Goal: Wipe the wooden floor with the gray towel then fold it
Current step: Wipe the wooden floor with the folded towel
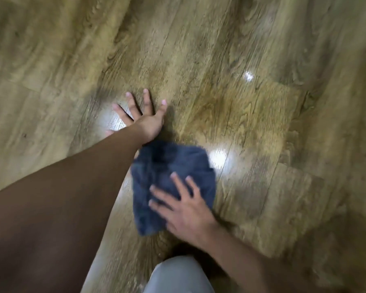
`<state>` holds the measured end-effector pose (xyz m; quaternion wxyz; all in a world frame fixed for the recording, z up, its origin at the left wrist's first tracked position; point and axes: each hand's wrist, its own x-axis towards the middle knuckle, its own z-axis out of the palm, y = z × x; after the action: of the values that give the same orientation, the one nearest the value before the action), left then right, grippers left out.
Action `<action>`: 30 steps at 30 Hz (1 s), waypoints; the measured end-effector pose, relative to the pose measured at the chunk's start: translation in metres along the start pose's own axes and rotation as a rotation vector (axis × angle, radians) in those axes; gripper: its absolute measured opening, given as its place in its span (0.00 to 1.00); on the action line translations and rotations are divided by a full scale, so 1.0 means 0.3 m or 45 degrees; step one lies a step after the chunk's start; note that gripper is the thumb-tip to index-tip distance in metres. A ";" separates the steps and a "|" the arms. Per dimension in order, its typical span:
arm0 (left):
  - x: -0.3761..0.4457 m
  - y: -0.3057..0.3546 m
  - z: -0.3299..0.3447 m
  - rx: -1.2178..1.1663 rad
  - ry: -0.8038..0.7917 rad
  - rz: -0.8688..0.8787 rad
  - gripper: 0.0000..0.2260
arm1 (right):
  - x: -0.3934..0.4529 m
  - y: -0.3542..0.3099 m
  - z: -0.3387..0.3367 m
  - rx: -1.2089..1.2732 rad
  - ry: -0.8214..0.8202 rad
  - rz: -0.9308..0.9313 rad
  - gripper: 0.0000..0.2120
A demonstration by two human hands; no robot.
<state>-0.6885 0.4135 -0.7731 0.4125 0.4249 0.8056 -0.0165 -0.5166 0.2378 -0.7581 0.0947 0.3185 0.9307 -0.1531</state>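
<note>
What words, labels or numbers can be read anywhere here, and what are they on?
None: no text shows in this view.
The gray towel carries no visible tag or label.
The wooden floor shows only grain and light glare.
The left hand, the right hand and the light trouser knee bear no writing.

Blue-gray towel (173, 182), brown wood-grain floor (251, 113)
</note>
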 end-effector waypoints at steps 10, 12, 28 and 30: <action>0.017 -0.281 -0.104 0.253 0.226 0.043 0.28 | 0.189 0.255 -0.048 -0.196 0.131 -0.151 0.29; 0.024 -0.276 -0.111 0.246 0.236 0.018 0.27 | 0.286 0.358 -0.107 -0.184 0.168 -0.045 0.30; 0.045 -0.286 -0.136 0.031 0.089 0.020 0.31 | 0.422 0.338 -0.178 0.121 0.327 0.432 0.27; 0.040 -0.281 -0.135 -0.006 0.097 0.004 0.34 | 0.318 0.187 -0.104 0.036 0.234 0.198 0.27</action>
<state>-0.7773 0.3831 -0.7817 0.3824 0.4257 0.8201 0.0022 -0.5585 0.3446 -0.7677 0.0161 0.4039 0.9056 -0.1286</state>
